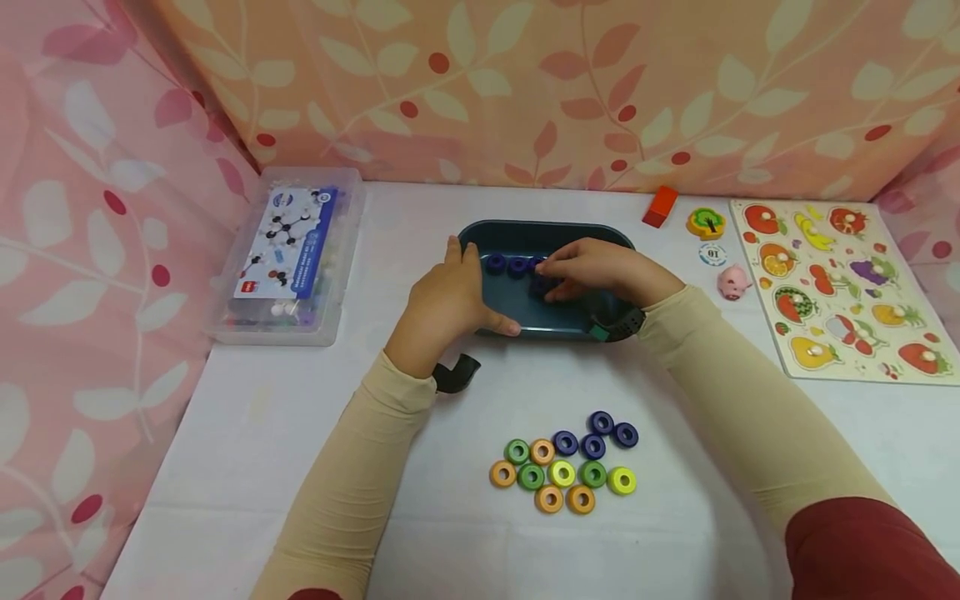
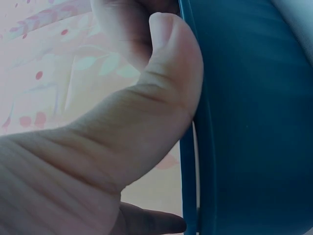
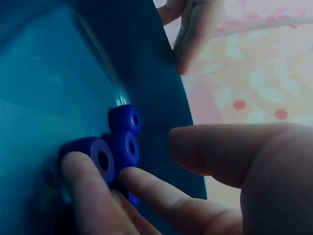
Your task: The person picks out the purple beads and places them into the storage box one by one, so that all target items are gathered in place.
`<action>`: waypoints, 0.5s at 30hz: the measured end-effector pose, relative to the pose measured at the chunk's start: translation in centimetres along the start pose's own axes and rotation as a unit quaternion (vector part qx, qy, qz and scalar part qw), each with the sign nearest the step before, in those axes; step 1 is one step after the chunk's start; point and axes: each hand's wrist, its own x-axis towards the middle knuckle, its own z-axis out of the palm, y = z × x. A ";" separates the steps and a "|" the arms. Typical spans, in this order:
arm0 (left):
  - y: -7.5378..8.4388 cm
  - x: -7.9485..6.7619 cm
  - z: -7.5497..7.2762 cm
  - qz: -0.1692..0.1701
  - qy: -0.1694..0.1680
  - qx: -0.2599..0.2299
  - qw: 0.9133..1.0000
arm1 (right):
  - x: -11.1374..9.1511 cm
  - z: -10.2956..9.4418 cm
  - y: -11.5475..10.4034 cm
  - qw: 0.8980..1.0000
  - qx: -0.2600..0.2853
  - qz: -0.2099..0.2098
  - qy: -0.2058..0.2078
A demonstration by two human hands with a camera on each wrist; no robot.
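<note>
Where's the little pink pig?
In the head view, the pink pig is toward the right, just below the round chip and left of the fruit board.

"10" on the round token (image 1: 712, 254)

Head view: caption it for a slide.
Left hand touches a tub; right hand pinches a dark ring inside.

Site type: curtained tabletop play area; wider building cannot be identified.
Enclosure: leaf-and-berry printed fabric (image 1: 525, 100) on 3 sides: left, back and right.
Work area: 1 surface (image 1: 450, 542) with white covering.
Play items: fruit puzzle board (image 1: 847, 292), pink pig figure (image 1: 734, 282), tree-print piece (image 1: 706, 223), coloured rings (image 1: 584, 475).
Learning item: 1 boxed molecular model kit (image 1: 285, 242), left side.
</note>
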 end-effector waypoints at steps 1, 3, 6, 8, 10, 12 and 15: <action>0.0 0.0 0.0 0.001 -0.001 -0.001 1.000 | -0.1 -0.1 0.0 1.000 0.000 -0.001 0.002; 0.0 0.0 0.0 0.002 -0.002 -0.004 1.000 | -0.6 -0.3 0.1 1.000 0.006 -0.004 0.010; 0.0 0.0 0.0 0.002 -0.001 -0.006 1.000 | -2.1 -0.5 0.1 0.999 0.003 -0.023 0.026; 0.0 0.0 0.0 0.001 0.000 -0.008 1.000 | -3.6 -0.5 0.0 0.999 0.001 -0.037 0.038; 0.0 0.0 0.1 0.001 0.002 -0.010 1.000 | -5.4 -0.2 0.0 0.998 -0.007 -0.052 0.046; 0.1 0.0 0.1 -0.001 0.002 -0.011 1.000 | -7.1 0.1 0.2 0.997 -0.015 -0.061 0.041; 0.1 0.0 0.1 -0.002 0.001 -0.012 1.000 | -8.9 0.8 1.2 0.997 -0.035 -0.065 0.014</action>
